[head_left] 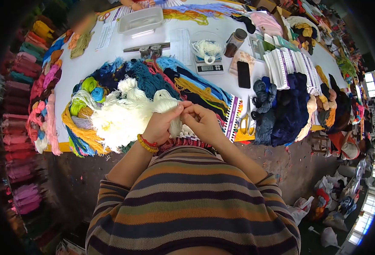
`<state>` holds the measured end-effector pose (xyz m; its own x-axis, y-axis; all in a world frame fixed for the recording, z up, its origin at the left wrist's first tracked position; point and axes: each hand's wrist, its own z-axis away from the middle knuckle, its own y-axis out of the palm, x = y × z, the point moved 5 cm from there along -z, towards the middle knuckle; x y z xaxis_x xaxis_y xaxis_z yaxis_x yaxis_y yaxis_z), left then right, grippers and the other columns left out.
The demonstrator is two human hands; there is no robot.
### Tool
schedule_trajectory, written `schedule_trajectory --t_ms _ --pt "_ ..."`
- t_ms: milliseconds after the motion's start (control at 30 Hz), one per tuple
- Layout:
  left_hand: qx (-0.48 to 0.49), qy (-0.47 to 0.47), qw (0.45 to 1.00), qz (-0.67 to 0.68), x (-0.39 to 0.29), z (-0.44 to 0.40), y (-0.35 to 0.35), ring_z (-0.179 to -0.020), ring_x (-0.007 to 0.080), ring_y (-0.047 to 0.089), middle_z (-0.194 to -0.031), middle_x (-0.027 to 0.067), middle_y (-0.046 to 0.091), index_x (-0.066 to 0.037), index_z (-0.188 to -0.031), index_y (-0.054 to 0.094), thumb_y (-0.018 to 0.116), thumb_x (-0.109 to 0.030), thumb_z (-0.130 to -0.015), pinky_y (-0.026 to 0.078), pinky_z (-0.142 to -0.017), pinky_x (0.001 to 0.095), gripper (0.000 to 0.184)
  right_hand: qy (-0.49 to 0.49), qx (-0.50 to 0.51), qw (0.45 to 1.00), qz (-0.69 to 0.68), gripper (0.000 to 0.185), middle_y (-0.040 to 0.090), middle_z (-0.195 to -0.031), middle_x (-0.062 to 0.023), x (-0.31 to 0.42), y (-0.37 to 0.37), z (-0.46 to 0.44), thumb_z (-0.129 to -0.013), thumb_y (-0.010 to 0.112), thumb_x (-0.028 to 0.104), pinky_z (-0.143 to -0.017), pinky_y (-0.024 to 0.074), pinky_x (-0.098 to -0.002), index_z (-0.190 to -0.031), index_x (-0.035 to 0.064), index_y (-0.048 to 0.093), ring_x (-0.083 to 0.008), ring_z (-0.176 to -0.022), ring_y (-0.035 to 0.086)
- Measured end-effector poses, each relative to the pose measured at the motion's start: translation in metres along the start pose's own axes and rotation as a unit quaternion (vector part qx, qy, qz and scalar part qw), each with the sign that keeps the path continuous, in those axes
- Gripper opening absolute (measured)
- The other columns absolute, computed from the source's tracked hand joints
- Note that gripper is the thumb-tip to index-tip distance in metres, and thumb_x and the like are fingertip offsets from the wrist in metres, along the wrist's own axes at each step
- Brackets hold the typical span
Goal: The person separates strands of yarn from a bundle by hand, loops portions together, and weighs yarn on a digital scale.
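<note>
A skein of white yarn (165, 102) is held close to my body at the table's near edge. My left hand (162, 124) is wrapped round it, with a red and a yellow bracelet on that wrist. My right hand (203, 123) pinches at the skein's right side with its fingers bent; what lies between those fingertips is too small to make out. Beside my left hand a loose heap of white yarn (121, 117) lies on top of coloured skeins. Dark teal yarn (142, 78) and mustard yarn (193, 87) lie just beyond my hands.
Scissors (247, 123) with yellow handles lie right of my hands. Farther back are a digital scale (210, 69) bearing white yarn, a phone (243, 74), a brown jar (235, 42) and a clear plastic tray (141, 21). Navy skeins (291, 108) hang over the table's edge. Another person's arm (134, 4) shows at the far side.
</note>
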<state>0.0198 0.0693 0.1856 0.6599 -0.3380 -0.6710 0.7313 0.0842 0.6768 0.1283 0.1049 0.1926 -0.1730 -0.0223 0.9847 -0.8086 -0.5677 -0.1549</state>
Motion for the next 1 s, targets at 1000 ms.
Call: schedule_trajectory --t_ms 1000 --pt "-0.109 0.005 0.991 0.082 -0.010 -0.005 -0.039 -0.077 0.0133 0.057 -0.086 0.0060 0.060 0.002 -0.098 0.058 0.050 -0.019 -0.088 0.046 -0.066 0.0270 0.024 0.130 0.037 0.965 -0.226 0.011 0.058 -0.083 -0.0033 -0.028 0.025 -0.030 -0.083 0.053 0.011 -0.046 0.0374 -0.0196 -0.084 -0.0005 0.053 -0.0060 -0.050 0.046"
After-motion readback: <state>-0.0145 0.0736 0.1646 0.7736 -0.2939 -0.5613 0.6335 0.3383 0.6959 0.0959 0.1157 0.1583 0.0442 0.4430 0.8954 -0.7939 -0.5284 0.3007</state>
